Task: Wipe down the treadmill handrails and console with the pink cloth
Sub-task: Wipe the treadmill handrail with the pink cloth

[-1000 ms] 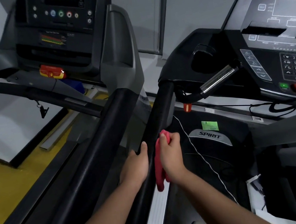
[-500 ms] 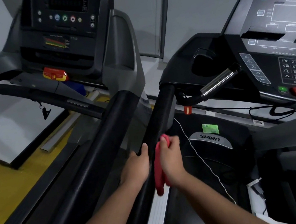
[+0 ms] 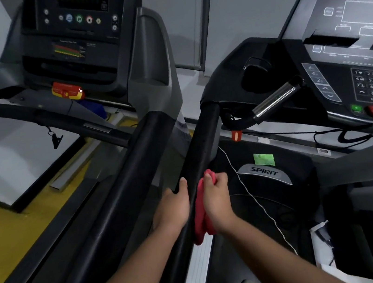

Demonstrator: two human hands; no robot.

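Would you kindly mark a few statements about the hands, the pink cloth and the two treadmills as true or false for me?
1. The right hand holds the crumpled pink cloth against the black padded handrail. True.
2. The left hand rests on a grey console. False: it grips the same handrail, beside the cloth.
3. A green sticker sits just above the grey SPIRIT logo plate. True.
4. The cloth hangs over a chrome bar. False: it is bunched in the right hand.

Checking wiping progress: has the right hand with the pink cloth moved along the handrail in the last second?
No. The right hand holds the pink cloth at the same spot on the handrail, cloth top level with the green sticker, as before.
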